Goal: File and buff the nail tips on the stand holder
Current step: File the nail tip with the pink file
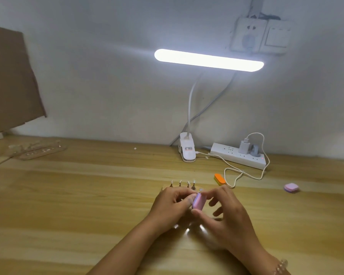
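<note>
Watching the head view, the only feed I have.

Bottom centre of frame: right hand [226, 217] pinches a pink buffer block [197, 201] between thumb and forefinger, the other fingers spread loose. Left hand [173, 203] is curled, and its fingertips look closed on the peg of one nail tip [200, 189]. That tip pokes up just above the block. I can't tell whether they're touching or only just beside each other. The grip point itself is mostly hidden behind the block.

Just above the hands, the stand holder [164, 188] sits on the desk [87, 195] with four more tips [180, 183] upright in a row. Its right end is hidden by the fingers.

Right of centre: an orange buffer [219, 179] lies unused, and a second pink block [291, 187] sits well apart at far right.

Progress, my read: mid-task, one tip being buffed in hand. The four in the stand are too small for me to say which are finished. This tip and any untouched ones remain.
</note>
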`<control>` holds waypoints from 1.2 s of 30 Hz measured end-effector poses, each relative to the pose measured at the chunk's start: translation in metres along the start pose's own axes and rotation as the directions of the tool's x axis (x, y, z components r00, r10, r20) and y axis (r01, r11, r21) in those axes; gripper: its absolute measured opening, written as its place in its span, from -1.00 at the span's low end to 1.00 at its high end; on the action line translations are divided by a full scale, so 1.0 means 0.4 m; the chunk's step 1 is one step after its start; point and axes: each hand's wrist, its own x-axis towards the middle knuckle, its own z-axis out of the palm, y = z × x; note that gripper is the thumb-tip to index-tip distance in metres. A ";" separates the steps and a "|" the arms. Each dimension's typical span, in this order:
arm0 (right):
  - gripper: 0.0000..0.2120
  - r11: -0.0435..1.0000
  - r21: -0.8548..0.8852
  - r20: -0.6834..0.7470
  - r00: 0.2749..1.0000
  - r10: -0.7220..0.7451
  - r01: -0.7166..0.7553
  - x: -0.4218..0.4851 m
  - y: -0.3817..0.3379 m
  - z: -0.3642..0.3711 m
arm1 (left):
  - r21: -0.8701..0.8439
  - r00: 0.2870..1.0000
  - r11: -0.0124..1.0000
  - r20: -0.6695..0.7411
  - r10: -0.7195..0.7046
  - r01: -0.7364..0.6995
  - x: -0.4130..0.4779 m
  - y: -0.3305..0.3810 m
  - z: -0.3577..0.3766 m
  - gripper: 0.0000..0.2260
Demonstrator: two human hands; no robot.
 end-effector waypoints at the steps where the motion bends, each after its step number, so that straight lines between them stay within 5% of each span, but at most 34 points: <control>1: -0.69 0.999 0.017 -0.020 0.999 0.038 -0.037 0.004 0.004 -0.002 | 0.010 1.000 1.000 0.003 -0.001 0.001 0.000 0.000 0.000 -0.75; 13: -0.68 0.996 0.080 0.007 1.000 0.026 -0.026 0.003 -0.003 -0.002 | 0.056 0.998 0.998 0.055 0.011 -0.014 -0.007 0.005 -0.002 -0.79; 18: -0.70 0.962 0.134 -0.152 0.954 0.258 -0.238 0.019 0.023 -0.018 | -0.017 0.999 0.999 -0.002 -0.034 0.034 -0.008 0.011 0.006 -0.86; 22: -0.66 0.992 0.096 0.013 0.996 0.084 -0.085 0.001 -0.011 -0.002 | 0.047 1.000 0.999 0.014 -0.007 0.006 -0.009 0.009 0.004 -0.84; 33: -0.71 0.974 0.125 -0.026 0.980 0.196 -0.192 0.015 0.000 -0.011 | 0.088 0.998 0.996 0.062 -0.004 -0.002 -0.013 0.015 -0.001 -0.77; 36: -0.70 0.986 0.134 0.028 0.995 0.099 -0.102 0.006 -0.013 -0.009 | 0.059 0.998 0.998 0.050 -0.026 0.023 -0.015 0.023 0.001 -0.79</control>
